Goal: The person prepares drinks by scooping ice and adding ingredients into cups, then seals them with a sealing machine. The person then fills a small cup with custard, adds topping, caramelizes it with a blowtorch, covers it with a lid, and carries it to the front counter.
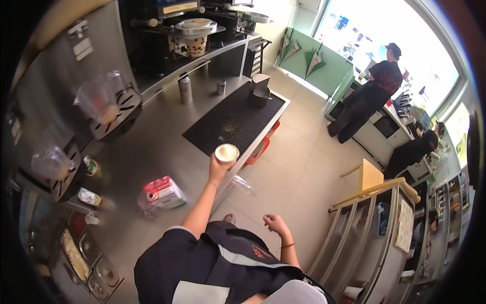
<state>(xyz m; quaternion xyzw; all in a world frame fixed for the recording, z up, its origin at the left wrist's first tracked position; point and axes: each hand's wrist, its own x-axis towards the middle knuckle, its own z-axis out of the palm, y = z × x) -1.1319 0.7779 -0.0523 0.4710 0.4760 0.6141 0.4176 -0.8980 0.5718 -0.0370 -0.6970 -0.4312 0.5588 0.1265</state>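
Note:
My left hand [221,166] is wrapped round a cup [227,152] with a pale, creamy top, seen from above. It is held over the near corner of a black ribbed mat [223,121] strewn with light brown crumbs or powder. My right hand [275,223] hangs over the floor at my side, its fingers curled in and nothing visible in them. Left of my left arm a red and white carton [164,192] stands on the steel counter [152,137]. A clear plastic item [245,185] lies below the counter edge, partly blurred.
On the counter are a metal bottle [186,89], a small shaker [221,87] and a dark holder [259,91]. Blender jugs [98,101] line the left. Steel food pans [91,248] sit lower left. Two people [372,93] in dark clothes work at right; a shelf rack [354,228] is nearer.

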